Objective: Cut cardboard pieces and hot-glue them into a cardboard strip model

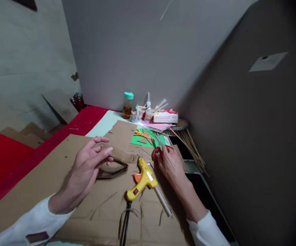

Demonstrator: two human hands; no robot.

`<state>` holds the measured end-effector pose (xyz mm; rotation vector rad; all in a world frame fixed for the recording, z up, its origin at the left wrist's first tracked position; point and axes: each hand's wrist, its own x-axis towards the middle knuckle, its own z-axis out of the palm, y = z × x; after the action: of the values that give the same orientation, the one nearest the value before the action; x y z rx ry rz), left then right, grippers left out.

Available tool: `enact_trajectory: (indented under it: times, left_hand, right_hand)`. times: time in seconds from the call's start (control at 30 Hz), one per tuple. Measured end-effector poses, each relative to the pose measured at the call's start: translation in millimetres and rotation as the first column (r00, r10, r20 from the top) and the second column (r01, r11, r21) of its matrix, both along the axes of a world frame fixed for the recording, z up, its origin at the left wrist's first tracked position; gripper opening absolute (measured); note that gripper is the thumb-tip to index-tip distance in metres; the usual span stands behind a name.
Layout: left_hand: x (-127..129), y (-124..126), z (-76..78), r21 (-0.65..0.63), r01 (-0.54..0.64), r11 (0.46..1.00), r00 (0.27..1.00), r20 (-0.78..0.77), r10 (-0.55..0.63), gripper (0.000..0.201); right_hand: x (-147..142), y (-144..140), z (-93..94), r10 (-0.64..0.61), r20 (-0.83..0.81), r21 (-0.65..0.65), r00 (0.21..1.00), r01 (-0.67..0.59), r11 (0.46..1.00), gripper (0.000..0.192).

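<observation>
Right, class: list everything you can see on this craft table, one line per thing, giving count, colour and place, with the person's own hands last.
cardboard sheet: one, brown, covering the table
cardboard loop: one, brown, under the left fingers
glue gun: one, yellow, between the hands
red scissors: one, red handles, at the right hand
orange scissors: one, on the green paper
bottle: one, teal cap, by the wall
cups: two or so, holding tools, beside the bottle
sticks: a bundle, tan, right edge
left hand: holding the loop
right hand: on the red scissors
</observation>
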<state>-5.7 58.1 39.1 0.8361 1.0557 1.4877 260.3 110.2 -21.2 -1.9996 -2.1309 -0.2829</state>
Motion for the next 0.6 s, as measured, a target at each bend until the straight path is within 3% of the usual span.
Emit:
enact_trajectory:
  times: [0.27,0.6]
  left_hand:
    - [-1,-10,10.9,0.109,0.003,0.994,1.0,-0.007,-0.002,0.04]
    - [-13,-11,14.4,0.022,0.079,0.997,0.99,0.116,-0.081,0.023]
  right_hand:
    - [5,0,-6.0,0.071,0.11,0.017,0.991,-0.073,0.997,0.032]
    - [1,-10,16.3,-0.082,0.247,-0.041,0.966,0.095,0.995,0.028]
